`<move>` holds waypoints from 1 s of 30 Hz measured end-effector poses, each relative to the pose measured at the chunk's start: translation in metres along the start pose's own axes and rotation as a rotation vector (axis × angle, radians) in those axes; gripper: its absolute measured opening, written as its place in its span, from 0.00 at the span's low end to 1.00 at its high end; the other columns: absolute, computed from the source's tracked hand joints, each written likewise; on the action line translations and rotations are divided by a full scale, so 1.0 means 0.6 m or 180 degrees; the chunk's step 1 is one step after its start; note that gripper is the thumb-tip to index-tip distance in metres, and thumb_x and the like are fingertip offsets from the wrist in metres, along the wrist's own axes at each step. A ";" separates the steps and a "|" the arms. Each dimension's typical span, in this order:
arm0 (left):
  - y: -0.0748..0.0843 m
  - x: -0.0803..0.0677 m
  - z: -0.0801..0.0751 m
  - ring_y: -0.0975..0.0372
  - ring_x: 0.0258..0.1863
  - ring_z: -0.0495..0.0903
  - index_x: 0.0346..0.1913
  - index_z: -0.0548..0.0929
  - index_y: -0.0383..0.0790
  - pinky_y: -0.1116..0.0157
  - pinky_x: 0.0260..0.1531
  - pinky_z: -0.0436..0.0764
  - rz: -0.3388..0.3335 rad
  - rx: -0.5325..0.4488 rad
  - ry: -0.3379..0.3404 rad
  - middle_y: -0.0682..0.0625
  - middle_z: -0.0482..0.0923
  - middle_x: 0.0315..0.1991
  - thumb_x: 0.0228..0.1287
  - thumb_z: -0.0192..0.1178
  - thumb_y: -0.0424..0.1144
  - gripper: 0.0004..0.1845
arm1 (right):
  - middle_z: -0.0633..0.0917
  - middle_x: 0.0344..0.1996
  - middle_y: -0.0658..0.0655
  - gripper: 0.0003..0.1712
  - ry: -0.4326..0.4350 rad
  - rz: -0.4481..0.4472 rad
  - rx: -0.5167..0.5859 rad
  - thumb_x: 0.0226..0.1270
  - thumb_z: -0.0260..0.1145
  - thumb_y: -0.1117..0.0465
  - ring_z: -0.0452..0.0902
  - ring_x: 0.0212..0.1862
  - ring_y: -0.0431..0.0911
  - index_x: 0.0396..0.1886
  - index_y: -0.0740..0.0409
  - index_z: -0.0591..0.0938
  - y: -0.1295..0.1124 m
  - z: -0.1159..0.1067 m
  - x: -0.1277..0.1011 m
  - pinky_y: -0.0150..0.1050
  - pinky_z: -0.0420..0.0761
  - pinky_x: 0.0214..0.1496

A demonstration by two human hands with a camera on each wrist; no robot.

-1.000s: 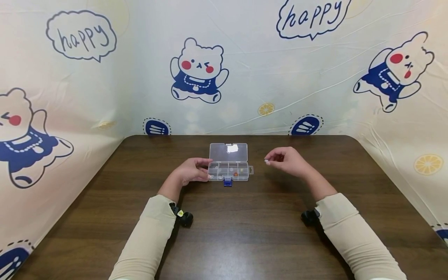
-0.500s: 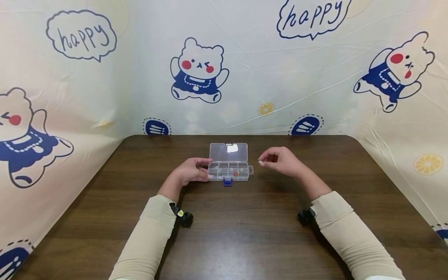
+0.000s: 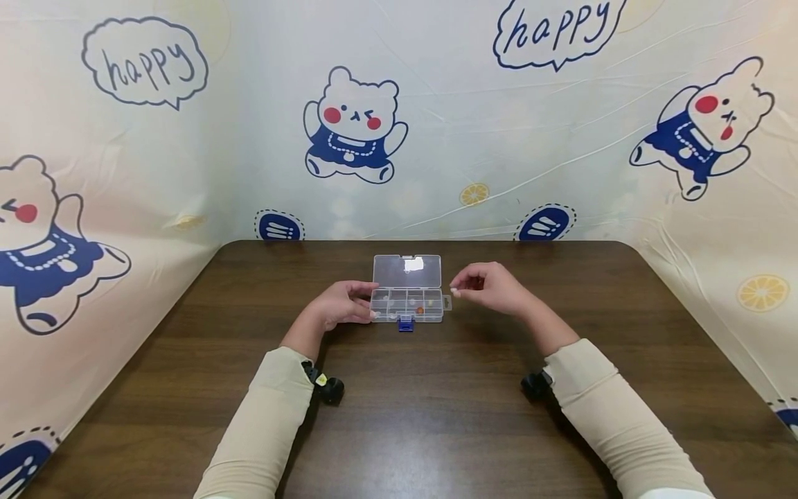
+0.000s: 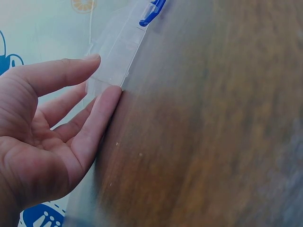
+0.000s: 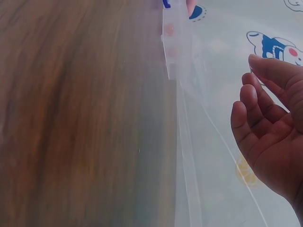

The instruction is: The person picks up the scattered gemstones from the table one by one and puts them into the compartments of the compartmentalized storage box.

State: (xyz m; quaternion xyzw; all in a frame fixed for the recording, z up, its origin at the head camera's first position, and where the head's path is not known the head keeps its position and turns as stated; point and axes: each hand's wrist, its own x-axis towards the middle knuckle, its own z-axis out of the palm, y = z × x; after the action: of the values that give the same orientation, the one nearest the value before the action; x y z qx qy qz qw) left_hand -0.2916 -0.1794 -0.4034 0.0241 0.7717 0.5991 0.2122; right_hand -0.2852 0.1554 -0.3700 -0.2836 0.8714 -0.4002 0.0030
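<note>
A clear plastic compartment box (image 3: 430, 319) stands on the table with its lid (image 3: 391, 274) raised at the back. A blue latch (image 3: 406, 326) hangs at its front. Small pieces lie inside, among them an orange one (image 3: 420, 311); their kind is too small to tell. My left hand (image 3: 339, 303) holds the left end of the box (image 4: 113, 59) between thumb and fingers. Just off the right end, my right hand (image 3: 495, 287) pinches a tiny white piece (image 3: 455, 292) at its fingertips. In the right wrist view that piece is hidden.
The brown wooden table (image 3: 399, 402) reaches back to a printed cloth (image 3: 430, 138) hung behind and at the sides. A hanging tab (image 3: 447, 303) sticks out from the box's right end. Each wrist wears a small black camera (image 3: 330, 391).
My right hand has moved left, bringing the tiny white piece close to the right end of the box. The left hand and the box have stayed in place.
</note>
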 end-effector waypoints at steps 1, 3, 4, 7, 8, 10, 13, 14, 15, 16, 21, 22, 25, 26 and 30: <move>0.000 0.000 0.000 0.53 0.39 0.80 0.68 0.71 0.37 0.59 0.44 0.84 0.0000 -0.0005 0.0002 0.35 0.74 0.53 0.51 0.68 0.19 0.38 | 0.84 0.31 0.50 0.05 0.0000 -0.0003 0.0002 0.62 0.72 0.61 0.73 0.34 0.49 0.38 0.54 0.87 -0.001 0.002 0.001 0.40 0.78 0.35; -0.001 0.001 0.000 0.53 0.39 0.80 0.68 0.71 0.37 0.59 0.44 0.84 -0.0002 -0.0022 0.0004 0.35 0.74 0.53 0.51 0.67 0.19 0.38 | 0.84 0.31 0.50 0.05 0.0006 -0.0009 0.0015 0.62 0.72 0.62 0.73 0.33 0.49 0.38 0.54 0.87 -0.003 0.006 0.004 0.40 0.78 0.34; -0.001 0.002 0.001 0.54 0.39 0.80 0.68 0.71 0.37 0.59 0.44 0.84 -0.0002 -0.0029 0.0005 0.35 0.74 0.53 0.51 0.67 0.18 0.38 | 0.84 0.31 0.50 0.05 0.0006 -0.0007 0.0025 0.62 0.72 0.62 0.73 0.33 0.49 0.38 0.54 0.87 -0.004 0.008 0.005 0.39 0.78 0.34; -0.002 0.002 0.001 0.54 0.39 0.79 0.68 0.71 0.37 0.59 0.44 0.84 -0.0005 -0.0033 0.0005 0.35 0.74 0.53 0.52 0.67 0.18 0.38 | 0.84 0.30 0.51 0.05 0.0013 -0.0007 0.0066 0.61 0.72 0.63 0.73 0.33 0.49 0.37 0.55 0.87 -0.006 0.014 0.009 0.39 0.78 0.34; -0.002 0.002 0.001 0.54 0.39 0.79 0.68 0.71 0.37 0.59 0.43 0.84 -0.0007 -0.0031 0.0006 0.35 0.74 0.53 0.52 0.67 0.18 0.38 | 0.84 0.30 0.51 0.05 0.0013 -0.0009 0.0083 0.61 0.72 0.63 0.73 0.33 0.49 0.37 0.55 0.87 -0.006 0.016 0.011 0.38 0.78 0.33; -0.002 0.002 0.001 0.54 0.39 0.79 0.68 0.71 0.37 0.59 0.43 0.84 -0.0011 -0.0033 0.0007 0.35 0.74 0.53 0.51 0.67 0.18 0.38 | 0.84 0.30 0.51 0.05 0.0004 -0.0023 0.0112 0.61 0.72 0.63 0.73 0.32 0.49 0.37 0.56 0.87 -0.007 0.019 0.014 0.38 0.78 0.33; -0.001 0.002 0.002 0.54 0.40 0.79 0.68 0.71 0.37 0.59 0.43 0.84 -0.0016 -0.0040 0.0009 0.35 0.74 0.54 0.51 0.67 0.18 0.38 | 0.83 0.30 0.51 0.05 -0.0021 -0.0051 0.0139 0.61 0.72 0.64 0.73 0.32 0.48 0.37 0.56 0.87 -0.006 0.024 0.019 0.37 0.77 0.32; -0.001 0.002 0.002 0.54 0.40 0.79 0.68 0.71 0.37 0.59 0.43 0.84 -0.0017 -0.0042 0.0010 0.35 0.74 0.54 0.51 0.67 0.18 0.38 | 0.83 0.30 0.51 0.05 -0.0036 -0.0054 0.0146 0.61 0.72 0.64 0.73 0.32 0.48 0.37 0.56 0.87 -0.005 0.025 0.021 0.37 0.77 0.32; -0.001 0.002 0.002 0.54 0.40 0.79 0.68 0.71 0.37 0.59 0.43 0.84 -0.0017 -0.0044 0.0010 0.35 0.74 0.54 0.51 0.67 0.18 0.38 | 0.83 0.30 0.51 0.05 -0.0055 -0.0061 0.0154 0.61 0.72 0.64 0.73 0.32 0.48 0.37 0.57 0.87 -0.005 0.027 0.022 0.37 0.77 0.32; -0.001 0.003 0.001 0.54 0.40 0.79 0.68 0.71 0.37 0.59 0.43 0.84 -0.0020 -0.0050 0.0012 0.35 0.74 0.54 0.51 0.67 0.18 0.38 | 0.83 0.30 0.51 0.04 -0.0072 -0.0056 0.0155 0.62 0.72 0.64 0.73 0.31 0.48 0.37 0.56 0.87 -0.005 0.029 0.024 0.37 0.77 0.32; -0.002 0.002 0.000 0.53 0.40 0.79 0.68 0.71 0.37 0.59 0.43 0.84 -0.0016 -0.0045 0.0006 0.35 0.73 0.54 0.51 0.67 0.18 0.38 | 0.84 0.30 0.51 0.04 -0.0171 -0.0021 0.0148 0.62 0.72 0.63 0.73 0.31 0.47 0.37 0.55 0.87 -0.004 0.037 0.032 0.37 0.79 0.32; -0.002 0.002 0.000 0.53 0.40 0.79 0.68 0.71 0.38 0.59 0.43 0.84 -0.0015 -0.0046 0.0006 0.35 0.73 0.54 0.51 0.67 0.18 0.38 | 0.84 0.30 0.50 0.04 -0.0197 -0.0011 0.0142 0.62 0.71 0.63 0.73 0.32 0.47 0.37 0.55 0.87 -0.004 0.038 0.033 0.37 0.79 0.33; -0.002 0.002 0.000 0.53 0.40 0.79 0.68 0.71 0.37 0.59 0.43 0.84 -0.0001 -0.0036 -0.0005 0.35 0.74 0.54 0.51 0.67 0.19 0.38 | 0.84 0.32 0.51 0.04 -0.0286 0.0020 0.0154 0.62 0.71 0.64 0.74 0.33 0.47 0.37 0.57 0.87 -0.002 0.043 0.036 0.38 0.80 0.35; -0.002 0.002 0.000 0.53 0.40 0.79 0.68 0.71 0.37 0.59 0.43 0.84 0.0001 -0.0039 -0.0006 0.35 0.74 0.53 0.51 0.67 0.18 0.38 | 0.84 0.32 0.51 0.04 -0.0312 0.0030 0.0156 0.62 0.71 0.64 0.75 0.34 0.47 0.37 0.57 0.86 -0.002 0.044 0.037 0.38 0.80 0.36; -0.002 0.003 0.000 0.53 0.40 0.80 0.68 0.71 0.37 0.59 0.43 0.84 0.0009 -0.0045 -0.0010 0.35 0.74 0.53 0.52 0.67 0.18 0.38 | 0.84 0.33 0.51 0.04 -0.0394 0.0086 0.0155 0.63 0.70 0.65 0.76 0.36 0.47 0.37 0.59 0.86 0.001 0.050 0.041 0.38 0.81 0.40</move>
State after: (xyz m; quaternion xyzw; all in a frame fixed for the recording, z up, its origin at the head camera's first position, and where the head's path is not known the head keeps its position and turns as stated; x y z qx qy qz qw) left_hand -0.2928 -0.1792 -0.4048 0.0246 0.7671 0.6048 0.2127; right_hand -0.2990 0.1226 -0.3852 -0.2959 0.8634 -0.4029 0.0691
